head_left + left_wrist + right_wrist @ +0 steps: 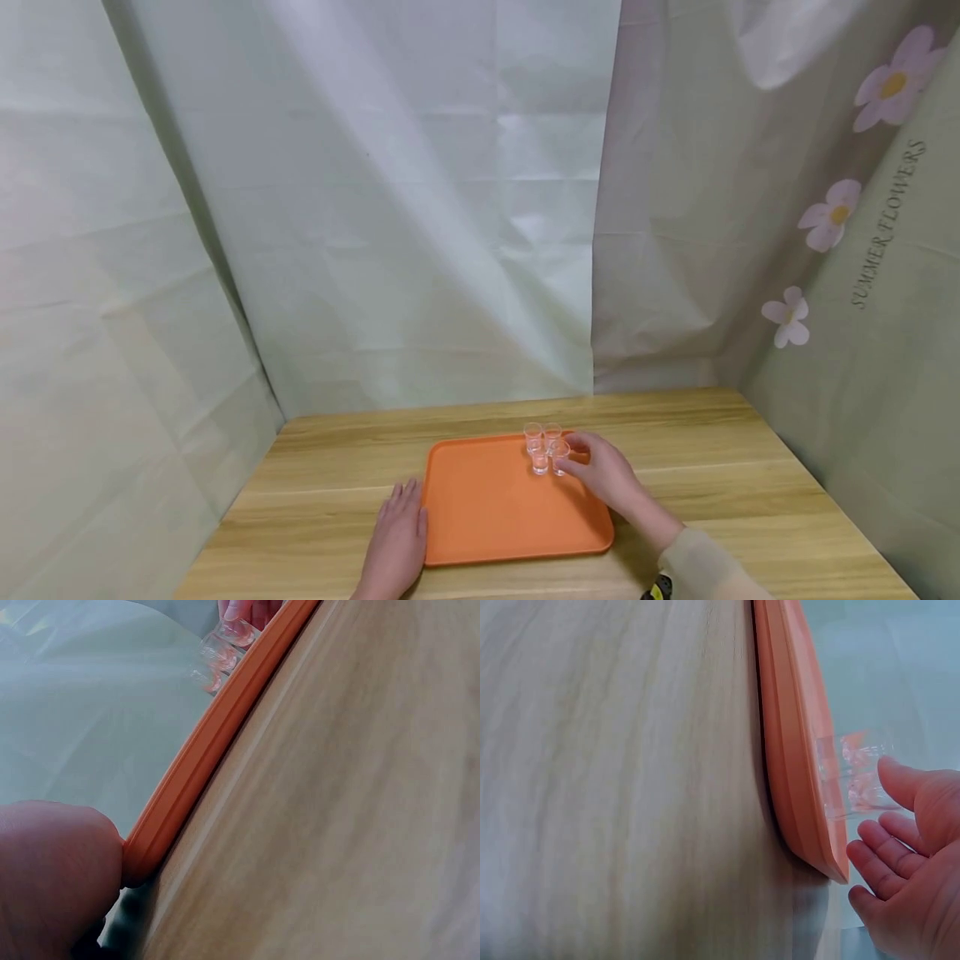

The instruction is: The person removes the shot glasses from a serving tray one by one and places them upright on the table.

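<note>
An orange tray [495, 508] lies on the wooden table. Several small clear shot glasses [533, 442] stand upright in a tight cluster at its far right part. My right hand [606, 475] is at the nearest right shot glass [560, 450], thumb in front and fingers curved behind its rim. In the right wrist view the thumb [900, 784] overlaps this glass, with the other fingers bent below. My left hand [395, 537] lies flat along the tray's left edge, fingers straight and pointing away, thumb against the rim. From the left wrist, the tray's side wall [202, 750] shows.
The wooden table [322, 475] reaches back to a pale hanging cloth [420, 250]. Cloth also hangs at both sides, with printed flowers [828, 215] on the right. A dark and yellow band [660, 587] is at the right wrist, by a light sleeve [705, 567].
</note>
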{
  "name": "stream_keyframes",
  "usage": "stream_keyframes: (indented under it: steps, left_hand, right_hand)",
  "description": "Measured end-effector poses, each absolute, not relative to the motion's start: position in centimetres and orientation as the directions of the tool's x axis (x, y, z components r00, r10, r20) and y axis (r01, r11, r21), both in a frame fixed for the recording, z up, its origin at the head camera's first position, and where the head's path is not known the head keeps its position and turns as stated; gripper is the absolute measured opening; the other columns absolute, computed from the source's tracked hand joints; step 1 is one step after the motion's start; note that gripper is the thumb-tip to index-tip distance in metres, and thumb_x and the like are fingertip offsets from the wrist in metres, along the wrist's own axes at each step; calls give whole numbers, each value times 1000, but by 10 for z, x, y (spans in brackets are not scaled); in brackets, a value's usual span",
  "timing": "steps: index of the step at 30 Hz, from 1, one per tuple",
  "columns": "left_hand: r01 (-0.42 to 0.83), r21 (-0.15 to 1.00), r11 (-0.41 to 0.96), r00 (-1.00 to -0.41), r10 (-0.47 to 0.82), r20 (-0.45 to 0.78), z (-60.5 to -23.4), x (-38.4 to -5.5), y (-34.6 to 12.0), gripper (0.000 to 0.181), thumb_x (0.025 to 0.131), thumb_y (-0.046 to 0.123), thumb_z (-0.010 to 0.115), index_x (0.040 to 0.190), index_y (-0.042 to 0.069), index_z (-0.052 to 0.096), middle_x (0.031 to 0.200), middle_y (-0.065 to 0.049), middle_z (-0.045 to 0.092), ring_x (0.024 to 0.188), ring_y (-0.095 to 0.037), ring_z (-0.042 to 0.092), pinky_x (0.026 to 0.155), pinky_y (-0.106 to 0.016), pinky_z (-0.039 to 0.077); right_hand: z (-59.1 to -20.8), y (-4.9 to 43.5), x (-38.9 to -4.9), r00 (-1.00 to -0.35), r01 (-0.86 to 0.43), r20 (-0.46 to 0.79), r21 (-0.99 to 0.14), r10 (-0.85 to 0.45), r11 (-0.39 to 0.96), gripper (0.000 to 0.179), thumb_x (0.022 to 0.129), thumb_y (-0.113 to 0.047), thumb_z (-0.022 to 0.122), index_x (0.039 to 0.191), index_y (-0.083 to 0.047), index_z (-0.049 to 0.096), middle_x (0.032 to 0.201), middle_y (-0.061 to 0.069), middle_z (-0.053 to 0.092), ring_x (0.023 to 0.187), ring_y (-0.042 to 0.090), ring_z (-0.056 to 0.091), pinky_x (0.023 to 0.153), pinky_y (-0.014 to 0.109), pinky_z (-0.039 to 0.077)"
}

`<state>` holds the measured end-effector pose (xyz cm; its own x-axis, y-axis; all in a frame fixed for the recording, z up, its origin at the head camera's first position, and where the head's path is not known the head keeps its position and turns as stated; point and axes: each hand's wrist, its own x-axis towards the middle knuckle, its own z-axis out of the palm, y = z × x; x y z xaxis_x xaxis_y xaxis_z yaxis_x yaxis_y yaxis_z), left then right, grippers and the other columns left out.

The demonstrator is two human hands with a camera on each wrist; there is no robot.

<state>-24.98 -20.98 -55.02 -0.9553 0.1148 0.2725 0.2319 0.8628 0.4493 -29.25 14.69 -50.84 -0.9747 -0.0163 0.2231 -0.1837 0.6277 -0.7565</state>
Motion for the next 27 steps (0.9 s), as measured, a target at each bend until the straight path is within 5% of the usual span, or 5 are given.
stream_keyframes:
  steps: [27]
  left_hand:
    - [235,461,856,-954,112,278,-551,-249,-211,46,111,7,59,151,-15,55,159,-35,52,152,-56,42,126,-70,32]
  right_hand:
    - [-512,145,-294,-968,-187,250,-785,26,591,21,95,-16,89,109,-9,76,103,-1,76,103,26,76,88,42,62]
